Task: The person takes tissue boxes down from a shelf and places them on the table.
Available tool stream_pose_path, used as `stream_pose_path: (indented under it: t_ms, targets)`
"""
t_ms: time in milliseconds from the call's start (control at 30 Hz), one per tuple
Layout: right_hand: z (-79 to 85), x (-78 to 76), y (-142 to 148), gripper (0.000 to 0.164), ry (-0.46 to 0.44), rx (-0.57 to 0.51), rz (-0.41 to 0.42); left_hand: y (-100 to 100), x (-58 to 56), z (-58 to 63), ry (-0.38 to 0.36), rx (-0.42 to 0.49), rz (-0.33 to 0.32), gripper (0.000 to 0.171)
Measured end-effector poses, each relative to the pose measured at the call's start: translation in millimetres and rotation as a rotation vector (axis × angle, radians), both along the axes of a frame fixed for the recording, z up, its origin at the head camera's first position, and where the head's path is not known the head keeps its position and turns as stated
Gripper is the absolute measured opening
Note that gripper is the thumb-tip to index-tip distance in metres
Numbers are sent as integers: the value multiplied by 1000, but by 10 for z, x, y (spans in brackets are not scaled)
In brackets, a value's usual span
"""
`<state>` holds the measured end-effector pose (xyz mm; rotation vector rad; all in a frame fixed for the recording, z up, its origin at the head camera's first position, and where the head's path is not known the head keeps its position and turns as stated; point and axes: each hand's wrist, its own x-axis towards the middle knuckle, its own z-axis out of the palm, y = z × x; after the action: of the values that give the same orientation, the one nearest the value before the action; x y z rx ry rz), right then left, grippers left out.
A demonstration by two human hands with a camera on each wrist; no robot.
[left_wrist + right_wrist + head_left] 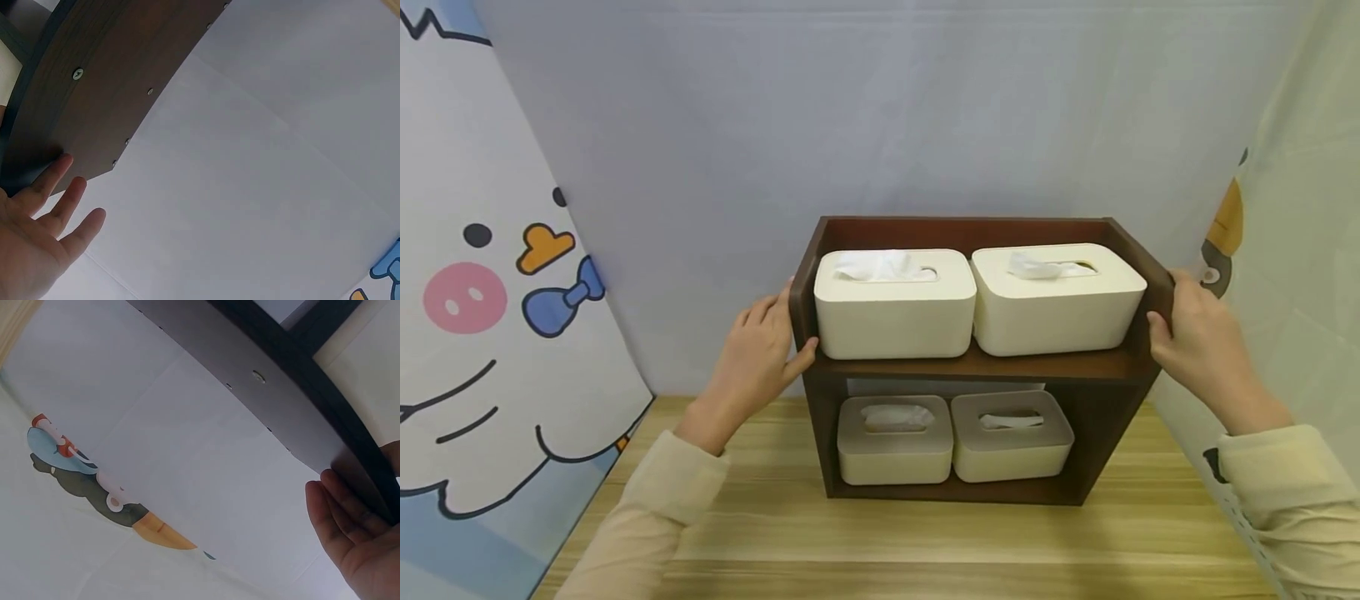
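Observation:
A dark brown two-tier wooden shelf stands between my hands in the head view. My left hand holds its left side panel, thumb at the front edge and fingers along the outer face. In the left wrist view two of the fingers are spread away from the panel. The right side panel is gripped by my right hand, its thumb on the inner side and fingers outside. Two cream tissue boxes, one left and one right, sit on the upper tier with tissue showing.
Two more tissue boxes, left and right, sit on the lower tier. Beneath the shelf is a wood-grain table. A pale backdrop rises behind, with cartoon-printed panels at the left and right.

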<state>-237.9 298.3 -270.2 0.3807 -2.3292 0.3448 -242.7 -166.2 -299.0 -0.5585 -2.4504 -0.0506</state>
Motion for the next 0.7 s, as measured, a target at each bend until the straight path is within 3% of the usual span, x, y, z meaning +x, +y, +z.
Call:
stream_pose_path:
  t_ms: [467, 700]
  targets:
    - [-8, -26, -223, 47, -44, -25, 15, -240, 10, -20, 43, 41, -7, 75]
    - [-24, -71, -338, 50, -31, -10, 30, -376, 24, -23, 12, 53, 19, 76]
